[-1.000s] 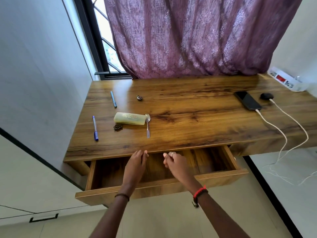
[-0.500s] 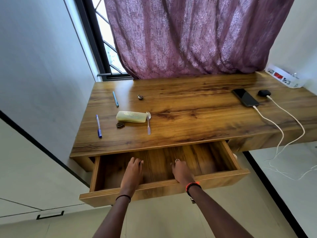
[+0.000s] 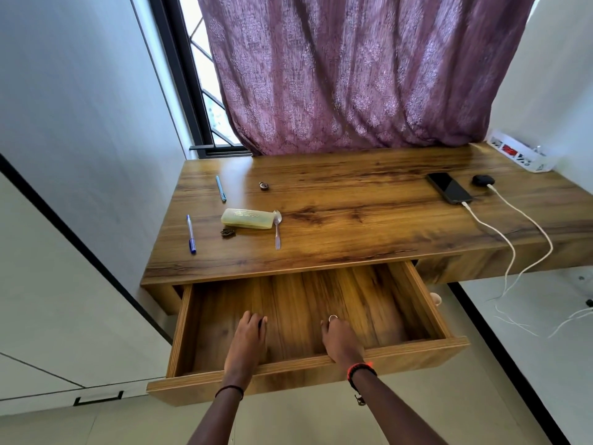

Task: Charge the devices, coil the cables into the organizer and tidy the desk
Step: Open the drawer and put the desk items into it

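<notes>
— Resting where?
— Left hand (image 3: 246, 340) and right hand (image 3: 340, 342) lie palm-down, empty, fingers loose, in the open wooden drawer (image 3: 288, 374).
— The flat black phone (image 3: 448, 187)?
— Wooden desktop's (image 3: 369, 226) right side, white cable (image 3: 481, 220) attached.

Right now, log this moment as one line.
drawer open | left hand and right hand inside it, palms down | phone cabled | spoon, case on desk

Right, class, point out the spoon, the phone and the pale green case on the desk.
spoon (image 3: 277, 232): head view, middle of its handle.
phone (image 3: 448, 187): head view, centre of its dark screen.
pale green case (image 3: 247, 218): head view, middle of its lid.
</notes>
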